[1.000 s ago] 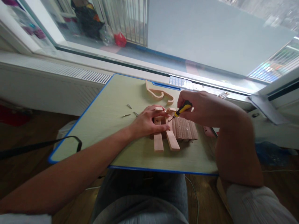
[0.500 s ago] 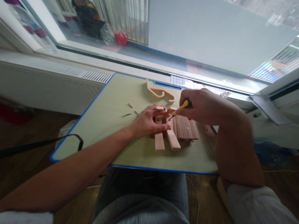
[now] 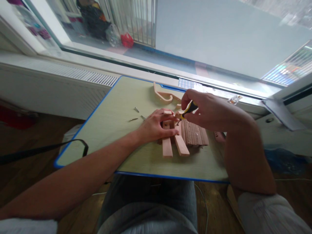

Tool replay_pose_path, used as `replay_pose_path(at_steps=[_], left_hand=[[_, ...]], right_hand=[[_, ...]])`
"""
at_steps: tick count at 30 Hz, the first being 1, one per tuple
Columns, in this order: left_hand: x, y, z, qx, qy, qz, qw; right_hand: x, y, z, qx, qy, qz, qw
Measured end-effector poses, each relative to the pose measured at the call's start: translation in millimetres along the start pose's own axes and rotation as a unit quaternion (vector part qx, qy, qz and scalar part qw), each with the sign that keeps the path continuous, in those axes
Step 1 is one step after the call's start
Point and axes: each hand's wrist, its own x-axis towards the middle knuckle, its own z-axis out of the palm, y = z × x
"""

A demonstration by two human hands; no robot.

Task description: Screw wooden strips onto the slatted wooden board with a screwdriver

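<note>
My left hand (image 3: pixel 155 126) is closed on a wooden frame with two flat legs, the left leg (image 3: pixel 167 149) and the right leg (image 3: pixel 181 146). Its thumb and fingers press across the frame's upper part. In my right hand (image 3: pixel 202 107) is a yellow-and-black screwdriver (image 3: pixel 189 110), gripped by the handle and slanting down to the left. The screwdriver's tip meets a small screw (image 3: pixel 178 123) on the right-hand piece. Under and beside the frame lies brown corrugated cardboard (image 3: pixel 197 134).
Several loose screws (image 3: pixel 133 119) lie left of my left hand on the blue-edged table (image 3: pixel 97 136). Behind the work is a curved wooden piece (image 3: pixel 161 96), with another partly hidden by my right hand. A window sill (image 3: pixel 209 91) and radiator (image 3: pixel 73 97) border the table.
My right hand has turned and shifted slightly left around the screwdriver, whose handle now shows more black. It covers more of the curved piece behind. My left hand keeps its hold.
</note>
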Motion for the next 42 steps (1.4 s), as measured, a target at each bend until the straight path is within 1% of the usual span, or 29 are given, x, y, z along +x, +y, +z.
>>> replay_pose_path(at_steps=[3, 5, 7, 10, 14, 18, 23, 27, 30, 35, 42], left_hand=[[0, 0, 0, -0.005, 0.002, 0.003, 1.0], [0, 1, 0, -0.008, 0.003, 0.003, 1.0], [-1, 2, 0, -0.011, 0.005, 0.001, 1.0], [-1, 3, -1, -0.013, 0.004, -0.001, 1.0], [-1, 2, 0, -0.01, 0.004, 0.0, 1.0], [-1, 2, 0, -0.013, 0.002, 0.0, 1.0], [0, 2, 0, -0.008, 0.006, 0.013, 1.0], [0, 2, 0, -0.007, 0.01, 0.012, 1.0], [-1, 2, 0, -0.008, 0.008, 0.008, 1.0], [-1, 2, 0, -0.007, 0.009, 0.01, 1.0], [1, 2, -2, 0.003, 0.004, 0.008, 1.0]], right_hand=[[0, 0, -1, 0.007, 0.01, -0.018, 1.0], [0, 0, -1, 0.016, 0.028, -0.014, 0.999], [1, -1, -2, 0.016, 0.032, -0.006, 0.999], [3, -4, 1, -0.019, 0.042, 0.012, 0.999], [8, -8, 7, -0.06, 0.071, 0.037, 0.995], [6, -4, 6, -0.05, 0.054, 0.029, 0.997], [-4, 3, 0, -0.006, 0.011, -0.028, 1.0], [-3, 3, -1, 0.0, 0.017, -0.041, 0.999], [1, 1, 1, -0.007, 0.034, -0.021, 0.999], [6, -4, 5, -0.058, 0.076, 0.021, 0.995], [5, -16, 10, -0.102, 0.08, 0.075, 0.989]])
